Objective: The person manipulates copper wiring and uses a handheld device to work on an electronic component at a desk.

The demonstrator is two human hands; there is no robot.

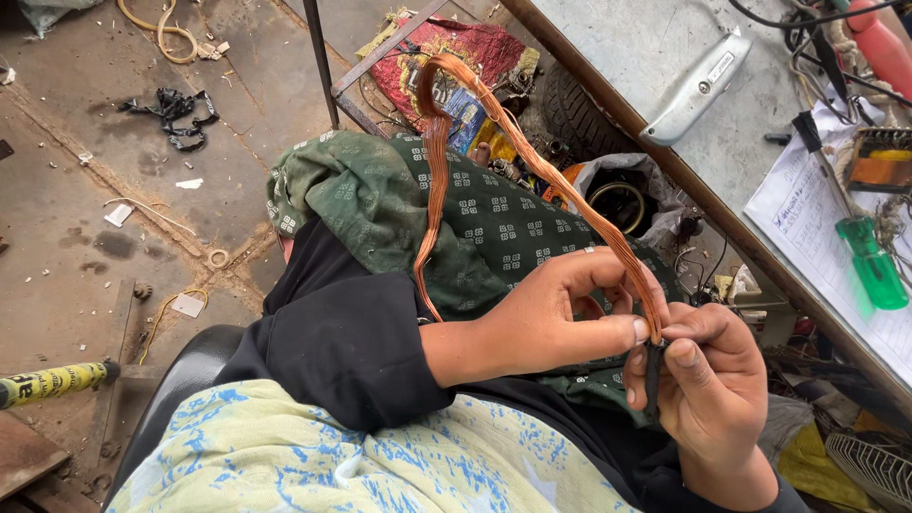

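Copper wire bundle [532,161]: a long loop of thin reddish strands, arcing up over your lap and the green patterned cloth [380,199], both ends coming back down to your hands. Your left hand [560,318] has its fingers closed round the bundle near its lower end, thumb pressed flat against the strands. Your right hand [712,380] pinches the same end just beside it, fingers shut on the wire and on a short dark piece [654,385] hanging below; can't tell what that piece is. Hands touch each other at the thumbs. Black sleeve covers your left forearm, pale blue-printed fabric [313,456] lies below it. Bench [646,57] runs along your right, metal top. Near its front edge, a grey utility knife [698,85]. Further right along the bench, a green-handled screwdriver [869,256] lies on a sheet of written paper [807,218]. Red tool handle [883,43] at the far right corner of the bench. Floor [85,218] to the left is dirty concrete, with black scraps [176,114] and a yellow-taped handle [52,382].
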